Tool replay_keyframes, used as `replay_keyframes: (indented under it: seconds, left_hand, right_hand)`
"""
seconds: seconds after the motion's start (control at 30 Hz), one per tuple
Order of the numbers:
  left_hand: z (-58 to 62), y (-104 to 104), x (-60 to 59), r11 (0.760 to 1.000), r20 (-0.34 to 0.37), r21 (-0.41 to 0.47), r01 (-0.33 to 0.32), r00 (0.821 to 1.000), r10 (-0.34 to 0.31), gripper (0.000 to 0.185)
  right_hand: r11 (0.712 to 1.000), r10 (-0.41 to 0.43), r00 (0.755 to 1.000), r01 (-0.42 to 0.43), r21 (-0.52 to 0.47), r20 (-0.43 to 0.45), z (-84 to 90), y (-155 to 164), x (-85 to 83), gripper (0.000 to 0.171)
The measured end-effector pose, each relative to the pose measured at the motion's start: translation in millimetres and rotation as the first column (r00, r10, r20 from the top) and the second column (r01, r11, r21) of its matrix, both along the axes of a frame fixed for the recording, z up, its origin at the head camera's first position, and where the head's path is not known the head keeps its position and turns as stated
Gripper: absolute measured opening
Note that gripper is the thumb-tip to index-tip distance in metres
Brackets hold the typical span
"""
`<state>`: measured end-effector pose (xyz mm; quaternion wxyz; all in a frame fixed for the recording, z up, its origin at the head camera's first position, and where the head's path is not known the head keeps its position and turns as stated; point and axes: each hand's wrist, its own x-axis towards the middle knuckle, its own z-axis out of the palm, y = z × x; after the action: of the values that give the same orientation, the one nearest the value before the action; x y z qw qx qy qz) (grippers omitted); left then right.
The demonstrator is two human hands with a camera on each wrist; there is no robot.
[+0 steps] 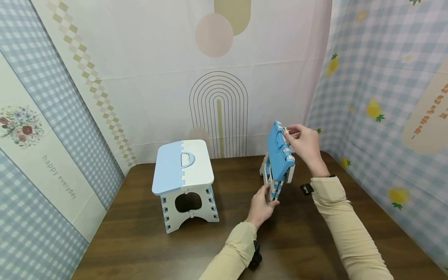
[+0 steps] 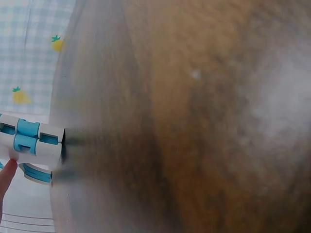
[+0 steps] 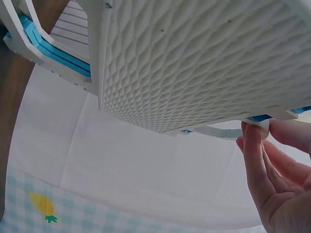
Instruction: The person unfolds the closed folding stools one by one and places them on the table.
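A blue and white folding stool (image 1: 277,157) stands partly folded at the right of the table, its two seat halves tilted up with the hinged edge on top. My left hand (image 1: 260,206) grips the near white leg panel low down; in the left wrist view a fingertip (image 2: 7,174) lies against that panel's hinge. At the upper edge, my right hand (image 1: 305,144) pinches the white carry handle between thumb and fingers. The right wrist view has the handle (image 3: 221,131) beneath the textured white seat half (image 3: 194,63).
A second folding stool (image 1: 197,167), light blue and white, stands unfolded to the left on the brown wooden table (image 1: 140,249). A patterned cloth (image 1: 157,46) hangs behind the table, with checked cloth (image 1: 392,128) along the right side.
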<state>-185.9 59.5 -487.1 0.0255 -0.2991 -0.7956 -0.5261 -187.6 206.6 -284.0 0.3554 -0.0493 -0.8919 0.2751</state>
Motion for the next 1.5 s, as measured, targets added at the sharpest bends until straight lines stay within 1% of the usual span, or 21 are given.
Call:
replay_keyframes:
  seconds: [0.17, 0.33, 0.47, 0.6, 0.67, 0.73, 0.87, 0.97, 1.17, 1.27, 1.3, 1.4, 1.5]
  left_hand:
    - [-2.3, -1, 1.3, 0.999, 0.029, 0.035, 0.001, 1.0, -0.002, 0.056]
    - [-5.7, -1, 5.1, 0.998, 0.054, 0.057, 0.007, 0.998, -0.01, 0.056]
    - [-9.8, -2, 8.0, 0.996, 0.1, 0.084, 0.015, 0.995, -0.024, 0.055]
    - [-13.0, -4, 7.4, 0.994, 0.097, 0.106, 0.02, 0.995, -0.03, 0.055]
    - [-13.1, -4, 5.3, 0.993, 0.078, 0.114, 0.021, 0.997, -0.03, 0.054]
    - [-12.4, -4, 2.7, 0.992, 0.074, 0.122, 0.023, 0.997, -0.032, 0.055]
    - [-9.5, -3, -0.8, 0.99, 0.112, 0.135, 0.028, 0.993, -0.044, 0.055]
    - [-7.6, -3, -1.1, 0.99, 0.15, 0.14, 0.028, 0.987, -0.049, 0.056]
    - [-5.2, -3, -0.9, 0.989, 0.177, 0.146, 0.024, 0.983, -0.05, 0.056]
    - [-4.8, -4, -2.0, 0.988, 0.177, 0.153, 0.023, 0.983, -0.05, 0.055]
    - [-4.9, -4, -2.5, 0.988, 0.175, 0.155, 0.022, 0.983, -0.049, 0.055]
    - [-5.0, -6, -3.1, 0.987, 0.17, 0.156, 0.023, 0.984, -0.05, 0.055]
    - [-5.9, -7, -5.1, 0.987, 0.156, 0.158, 0.03, 0.986, -0.055, 0.055]
  right_hand:
    - [0.999, 0.032, 0.999, -0.032, -0.013, -0.001, -6.7, -4, -0.9, 0.029]
    - [0.999, 0.032, 0.999, -0.033, -0.025, -0.032, -16.5, -6, -0.6, 0.027]
    - [0.998, 0.045, 0.998, -0.048, -0.043, -0.052, -23.9, -8, 1.0, 0.028]
    - [0.996, 0.075, 0.995, -0.078, -0.042, -0.065, -29.2, -10, 0.7, 0.031]
    - [0.995, 0.092, 0.993, -0.095, -0.038, -0.076, -29.1, -13, -0.6, 0.032]
    - [0.993, 0.105, 0.99, -0.109, -0.036, -0.089, -27.5, -15, -2.8, 0.033]
    - [0.991, 0.126, 0.988, -0.13, -0.039, -0.091, -24.2, -20, -7.8, 0.034]
    - [0.989, 0.139, 0.987, -0.142, -0.034, -0.087, -23.3, -23, -9.9, 0.035]
    - [0.987, 0.158, 0.985, -0.16, -0.033, -0.069, -21.0, -26, -9.5, 0.036]
    - [0.981, 0.181, 0.983, -0.183, -0.066, -0.032, -19.8, -23, -9.1, 0.039]
    - [0.976, 0.195, 0.981, -0.196, -0.092, -0.014, -19.8, -22, -8.6, 0.04]
    - [0.954, 0.224, 0.974, -0.213, -0.209, 0.031, -22.5, -18, -4.9, 0.041]
    - [0.93, 0.215, 0.975, -0.191, -0.313, 0.045, -30.9, -13, 1.7, 0.04]
